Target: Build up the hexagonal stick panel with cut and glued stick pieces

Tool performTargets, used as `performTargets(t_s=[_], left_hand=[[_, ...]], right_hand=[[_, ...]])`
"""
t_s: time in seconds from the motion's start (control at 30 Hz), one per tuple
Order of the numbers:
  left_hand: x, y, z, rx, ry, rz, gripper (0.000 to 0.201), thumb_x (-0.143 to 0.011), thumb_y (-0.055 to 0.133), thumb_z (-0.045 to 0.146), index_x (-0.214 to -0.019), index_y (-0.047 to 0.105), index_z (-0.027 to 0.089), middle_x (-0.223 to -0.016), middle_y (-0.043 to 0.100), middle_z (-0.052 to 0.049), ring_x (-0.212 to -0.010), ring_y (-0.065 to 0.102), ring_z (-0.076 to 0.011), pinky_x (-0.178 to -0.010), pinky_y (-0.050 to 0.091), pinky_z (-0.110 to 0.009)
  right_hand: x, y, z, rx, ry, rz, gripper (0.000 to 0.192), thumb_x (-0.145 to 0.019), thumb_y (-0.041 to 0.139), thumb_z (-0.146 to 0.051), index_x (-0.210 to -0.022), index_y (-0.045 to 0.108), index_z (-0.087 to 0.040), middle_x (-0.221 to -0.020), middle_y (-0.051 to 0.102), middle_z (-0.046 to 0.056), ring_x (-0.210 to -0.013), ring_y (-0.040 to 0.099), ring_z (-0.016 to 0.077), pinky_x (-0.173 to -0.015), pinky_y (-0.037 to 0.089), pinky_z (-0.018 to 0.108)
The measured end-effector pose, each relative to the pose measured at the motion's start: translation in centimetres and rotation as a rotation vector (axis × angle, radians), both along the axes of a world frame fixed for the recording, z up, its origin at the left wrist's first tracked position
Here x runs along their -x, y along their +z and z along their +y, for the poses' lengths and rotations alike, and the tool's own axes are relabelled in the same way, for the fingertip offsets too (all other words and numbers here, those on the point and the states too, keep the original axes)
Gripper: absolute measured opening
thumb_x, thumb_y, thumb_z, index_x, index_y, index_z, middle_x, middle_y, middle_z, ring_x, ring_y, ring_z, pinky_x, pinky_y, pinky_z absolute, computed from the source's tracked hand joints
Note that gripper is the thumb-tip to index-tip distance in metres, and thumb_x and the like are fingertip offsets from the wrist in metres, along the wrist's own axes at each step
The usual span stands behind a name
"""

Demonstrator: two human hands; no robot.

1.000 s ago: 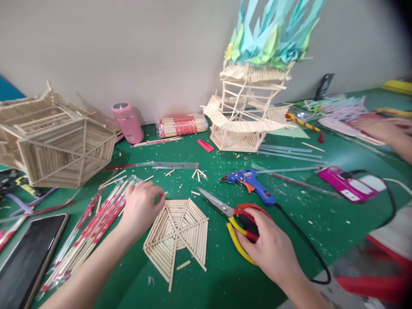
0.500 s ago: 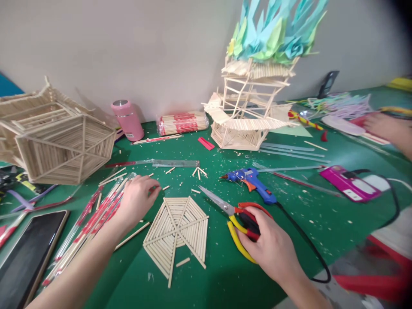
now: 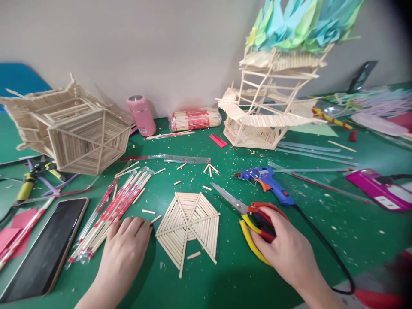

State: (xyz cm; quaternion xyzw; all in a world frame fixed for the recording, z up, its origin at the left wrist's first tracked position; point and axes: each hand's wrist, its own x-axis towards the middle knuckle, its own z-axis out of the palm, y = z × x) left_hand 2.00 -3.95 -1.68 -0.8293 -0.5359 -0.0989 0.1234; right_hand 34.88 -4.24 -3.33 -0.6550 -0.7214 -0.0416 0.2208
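A web-shaped stick panel (image 3: 188, 222) lies on a worktable (image 3: 238, 279) between a person's left hand (image 3: 128, 242) and the scissors (image 3: 240, 207) in the right hand (image 3: 285, 246). A glue gun (image 3: 268, 182) rests behind the scissors, its cord (image 3: 325, 242) passing right of the hand. Wrapped sticks (image 3: 112, 214), then a phone (image 3: 45, 251), lie farther left. Behind, left to right, sit a stick house (image 3: 88, 139), a flask (image 3: 141, 116), a stick bundle (image 3: 195, 119) (near the wall (image 3: 128, 47)) and a stick tower (image 3: 270, 121).
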Motion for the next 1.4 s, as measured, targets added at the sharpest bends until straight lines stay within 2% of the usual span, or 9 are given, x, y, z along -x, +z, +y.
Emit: performTargets(t_s=[0.17, 0.3, 0.43, 0.57, 0.7, 0.8, 1.03, 1.17, 1.4], left_hand=[[0.1, -0.2, 0.7, 0.016, 0.009, -0.08, 0.025, -0.086, 0.04, 0.016, -0.07, 0.061, 0.019, -0.069, 0.062, -0.004, -0.064, 0.058, -0.0202, -0.062, 0.038, -0.035], [0.6, 0.0, 0.5, 0.009, -0.001, -0.201, 0.019, -0.085, 0.043, 0.02, -0.073, 0.057, 0.019, -0.07, 0.061, -0.002, -0.063, 0.058, -0.0164, -0.062, 0.042, -0.031], [0.4, 1.5, -0.5, 0.0, -0.006, -0.415, 0.009, -0.085, 0.047, 0.019, -0.078, 0.052, 0.02, -0.073, 0.059, 0.0, -0.065, 0.058, -0.0123, -0.06, 0.046, -0.024], [-1.2, 2.9, -1.4, 0.099, -0.069, -0.58, 0.008, -0.084, 0.049, 0.014, -0.081, 0.051, 0.021, -0.073, 0.056, 0.002, -0.061, 0.055, -0.0098, -0.057, 0.045, -0.021], [-3.1, 2.4, -1.8, 0.193, -0.228, -0.474, 0.012, -0.085, 0.046, 0.012, -0.093, 0.052, 0.018, -0.084, 0.061, -0.003, -0.071, 0.058, -0.0129, -0.065, 0.044, -0.026], [-4.2, 1.4, -2.1, 0.19, -0.3, -0.375, 0.017, -0.088, 0.039, 0.01, -0.092, 0.054, 0.017, -0.083, 0.063, -0.005, -0.071, 0.057, -0.017, -0.064, 0.04, -0.032], [-4.9, 0.2, -2.5, 0.206, -0.277, -0.3, 0.022, -0.089, 0.036, 0.009, -0.087, 0.058, 0.014, -0.084, 0.061, -0.009, -0.074, 0.055, -0.0207, -0.064, 0.037, -0.034], [-5.0, -0.1, -2.4, 0.204, -0.247, -0.313, 0.02, -0.089, 0.039, 0.011, -0.087, 0.059, 0.014, -0.085, 0.06, -0.008, -0.073, 0.054, -0.0192, -0.064, 0.037, -0.032], [-5.1, -0.1, -2.2, 0.176, -0.267, -0.323, 0.018, -0.088, 0.041, 0.011, -0.085, 0.059, 0.013, -0.081, 0.059, -0.007, -0.071, 0.053, -0.0181, -0.063, 0.036, -0.031]], right_hand=[[0.3, 0.4, 0.0, -0.011, -0.003, 0.005, 0.03, -0.08, 0.047, -0.042, -0.099, 0.052, -0.019, -0.086, 0.07, 0.008, -0.07, 0.068, 0.0235, -0.051, 0.052, 0.03], [0.5, 0.4, 0.0, -0.013, -0.01, 0.018, 0.033, -0.08, 0.047, -0.044, -0.099, 0.052, -0.018, -0.085, 0.07, 0.009, -0.069, 0.068, 0.0238, -0.051, 0.053, 0.03], [0.4, 0.3, 0.0, 0.029, -0.037, 0.07, 0.034, -0.077, 0.05, -0.042, -0.101, 0.053, -0.018, -0.091, 0.069, 0.01, -0.077, 0.068, 0.0249, -0.058, 0.054, 0.033], [0.4, 0.6, 0.0, 0.088, -0.041, 0.152, 0.034, -0.076, 0.052, -0.041, -0.101, 0.054, -0.019, -0.096, 0.067, 0.01, -0.083, 0.067, 0.0257, -0.067, 0.054, 0.036], [0.6, 0.7, 0.1, 0.106, -0.049, 0.138, 0.034, -0.074, 0.055, -0.041, -0.101, 0.054, -0.019, -0.096, 0.068, 0.01, -0.083, 0.067, 0.0256, -0.066, 0.054, 0.035], [0.7, 0.6, 0.0, 0.1, -0.06, 0.099, 0.036, -0.073, 0.056, -0.04, -0.102, 0.054, -0.018, -0.098, 0.067, 0.011, -0.084, 0.066, 0.0262, -0.066, 0.053, 0.035], [0.9, 0.4, -0.1, 0.059, -0.058, 0.045, 0.038, -0.074, 0.055, -0.042, -0.102, 0.053, -0.016, -0.099, 0.066, 0.012, -0.086, 0.065, 0.0274, -0.068, 0.053, 0.036], [0.8, 0.2, -0.2, 0.04, -0.066, 0.018, 0.039, -0.076, 0.053, -0.043, -0.103, 0.053, -0.016, -0.098, 0.066, 0.013, -0.084, 0.065, 0.0271, -0.068, 0.053, 0.036], [0.4, 0.1, -0.4, 0.053, -0.033, 0.007, 0.039, -0.076, 0.054, -0.04, -0.107, 0.051, -0.016, -0.098, 0.065, 0.013, -0.086, 0.065, 0.0281, -0.069, 0.053, 0.038]])
